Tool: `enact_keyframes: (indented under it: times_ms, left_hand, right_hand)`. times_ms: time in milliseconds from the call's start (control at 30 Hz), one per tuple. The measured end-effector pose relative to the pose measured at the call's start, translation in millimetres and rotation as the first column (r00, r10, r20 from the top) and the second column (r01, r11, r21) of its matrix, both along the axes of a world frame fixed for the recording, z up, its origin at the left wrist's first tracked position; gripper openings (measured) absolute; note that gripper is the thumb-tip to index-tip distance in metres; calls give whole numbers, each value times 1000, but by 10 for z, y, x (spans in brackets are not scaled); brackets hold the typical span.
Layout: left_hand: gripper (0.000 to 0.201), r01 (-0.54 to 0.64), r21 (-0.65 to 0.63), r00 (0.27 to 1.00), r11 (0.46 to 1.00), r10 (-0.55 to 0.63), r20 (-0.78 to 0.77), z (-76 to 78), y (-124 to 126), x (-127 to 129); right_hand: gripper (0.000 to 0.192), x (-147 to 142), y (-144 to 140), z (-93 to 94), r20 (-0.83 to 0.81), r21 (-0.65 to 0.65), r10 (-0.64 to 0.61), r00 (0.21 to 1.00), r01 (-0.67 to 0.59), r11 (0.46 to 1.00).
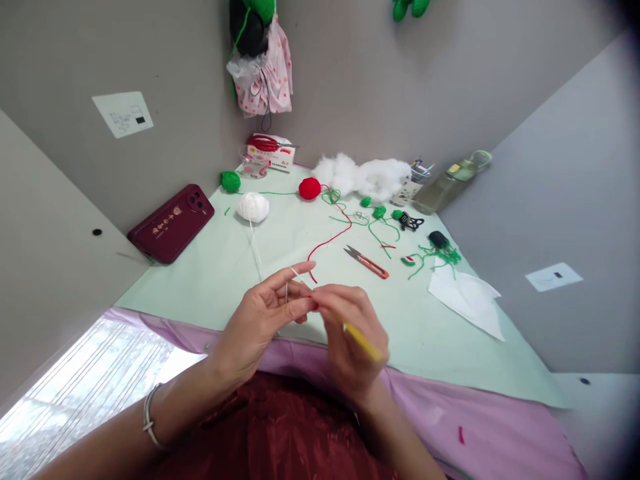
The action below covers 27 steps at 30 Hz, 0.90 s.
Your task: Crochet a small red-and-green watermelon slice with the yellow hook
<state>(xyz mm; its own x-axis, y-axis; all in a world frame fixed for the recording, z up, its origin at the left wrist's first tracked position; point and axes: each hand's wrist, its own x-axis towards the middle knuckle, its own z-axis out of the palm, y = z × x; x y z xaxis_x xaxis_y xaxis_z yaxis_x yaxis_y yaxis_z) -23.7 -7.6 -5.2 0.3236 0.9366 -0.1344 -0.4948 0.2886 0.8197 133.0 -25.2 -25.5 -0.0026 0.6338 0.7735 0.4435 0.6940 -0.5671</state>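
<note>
My left hand [270,307] pinches a small red piece of yarn work [313,303], mostly hidden by the fingertips. White yarn [255,247] runs from the white ball [253,208] to this hand and loops over its raised index finger. In my right hand [353,327] is a crochet hook with a yellow handle [364,343]; its tip is hidden at the pinched piece, where both hands' fingertips meet. Just beyond the hands lies the end of a red strand [325,243], leading back to a red ball [310,189]. Orange thread snips [367,261] lie to the right.
A dark red phone [171,223] leans at the left. Behind are a green ball [231,181], white stuffing [360,177], a clear cup [255,165] and a bottle [450,183]. Small green pieces [379,212] and white sheets [465,297] lie right. Partition walls enclose the table.
</note>
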Motion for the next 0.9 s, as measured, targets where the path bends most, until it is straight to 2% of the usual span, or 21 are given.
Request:
enact_keyframes:
  times_ms: [67, 100, 200, 267, 333, 400, 467, 633, 700, 767, 900]
  left_hand:
    - [43, 60, -81, 997, 995, -56, 50, -3, 14, -6]
    - [41, 87, -126, 994, 988, -77, 82, 0, 25, -15]
    - [35, 98, -184, 989, 978, -75, 128, 21, 55, -44]
    - [34, 57, -139, 994, 989, -43, 99, 31, 60, -49]
    - [34, 22, -63, 999, 998, -19, 42, 32, 53, -39]
    - [33, 7, -18, 1000, 1000, -7, -22, 30, 40, -27]
    - [36, 15, -24, 998, 1000, -17, -61, 32, 28, -22]
    - [43, 52, -41, 998, 998, -54, -43, 56, 16, -50]
    - [41, 49, -37, 997, 998, -51, -51, 56, 16, -65]
    - [42, 35, -25, 996, 999, -37, -85, 49, 17, -76]
    - [43, -31, 40, 989, 999, 37, -141, 27, 13, -65]
  right_hand:
    - [38, 11, -12, -30, 82, 90, -68, 994, 60, 994]
    - [36, 23, -10, -25, 64, 74, -60, 996, 56, 996]
    - [26, 61, 20, 43, -224, -125, 36, 974, -66, 990]
    - [22, 69, 46, 89, -378, -203, 108, 919, -196, 959]
    - [19, 64, 64, 104, -394, -226, 156, 906, -260, 939]
    - [18, 63, 75, 92, -370, -242, 158, 916, -259, 935]
    - [18, 75, 86, 68, -409, -272, 155, 899, -282, 920]
    - [18, 120, 116, 54, -590, -304, 191, 785, -435, 848]
    - [19, 128, 113, 70, -596, -292, 209, 775, -452, 843]
    - [20, 135, 92, 93, -559, -292, 222, 799, -440, 849]
    - [21, 137, 18, 118, -310, -231, 192, 931, -269, 935]
